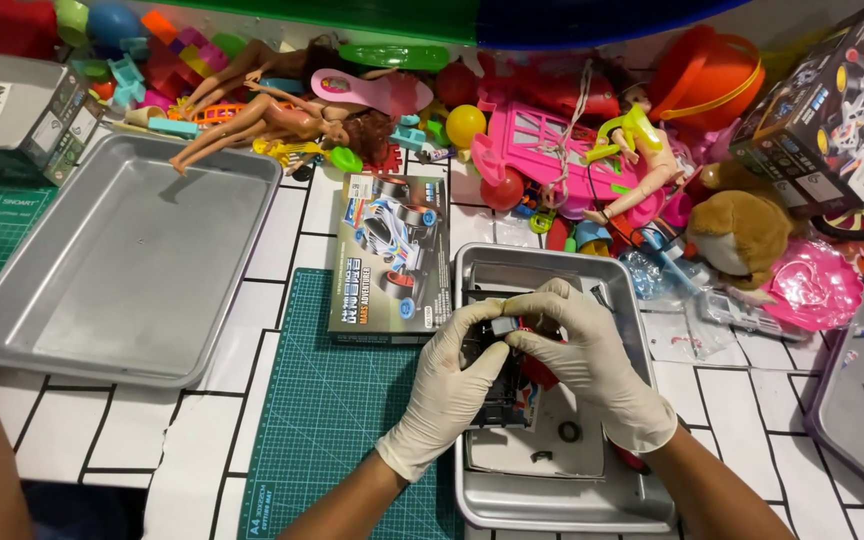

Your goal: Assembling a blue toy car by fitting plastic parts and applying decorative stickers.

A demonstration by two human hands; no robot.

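pinching a small grey part between both gloved hands, the left hand and right hand work over a dark toy car chassis inside the small metal tray. assembly looks partway: a loose black ring lies at four o'clock from the chassis, and the kit box sits at eleven o'clock.

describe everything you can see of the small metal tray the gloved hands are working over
The small metal tray is a shallow rectangular pan of dull silver metal with rounded corners and a raised rim. It sits flat on the white tiled table, its left edge overlapping the green cutting mat. Inside lie a white sheet, a small black ring and other small dark parts. The left hand and right hand, both in white gloves, hold a dark toy car chassis over it, hiding its middle.
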